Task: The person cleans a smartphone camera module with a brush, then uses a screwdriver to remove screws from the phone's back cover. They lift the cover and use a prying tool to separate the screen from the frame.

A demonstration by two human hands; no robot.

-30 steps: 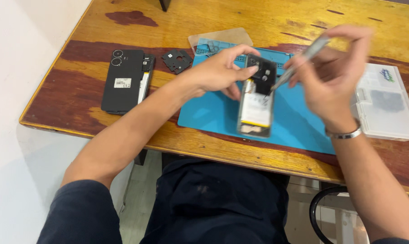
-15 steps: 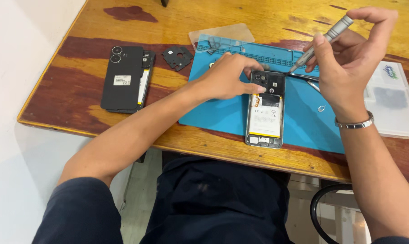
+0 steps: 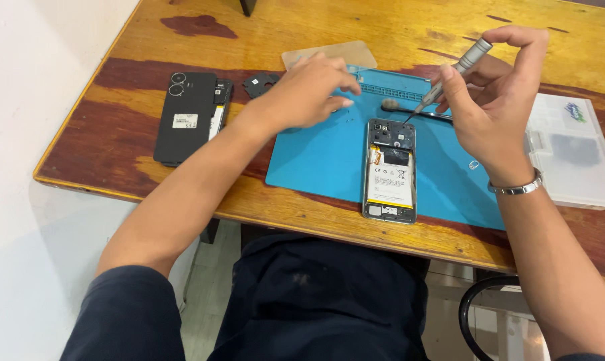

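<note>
1. Centre of the frame, on the blue work mat [image 3: 316,160]: I log 1 opened phone [image 3: 390,170] lying flat, back cover off, pale battery showing. Its long axis runs top to bottom of the frame, camera end toward the top.
2. Right hand [image 3: 493,100], upper right of the frame: fingers closed around a slim grey screwdriver [image 3: 449,77]. The index finger caps the top end. The shaft slants down and left.
3. Key relation: the driver tip sits at the phone's upper right corner, just touching or just above it; I cannot tell which. The phone lies below and left of the right hand.
4. Left hand [image 3: 309,93], upper centre: fingers loosely curled, hovering over the mat's upper left part. I cannot tell whether it pinches anything small. It is left of the phone, apart from it.
5. The right hand is the nearer of the 2 to the phone.
6. Upper left: black phone cover [image 3: 185,117] on the wooden table [image 3: 115,147], small black bracket [image 3: 259,83] beside it.
7. Right edge: clear parts box [image 3: 573,150].
</note>
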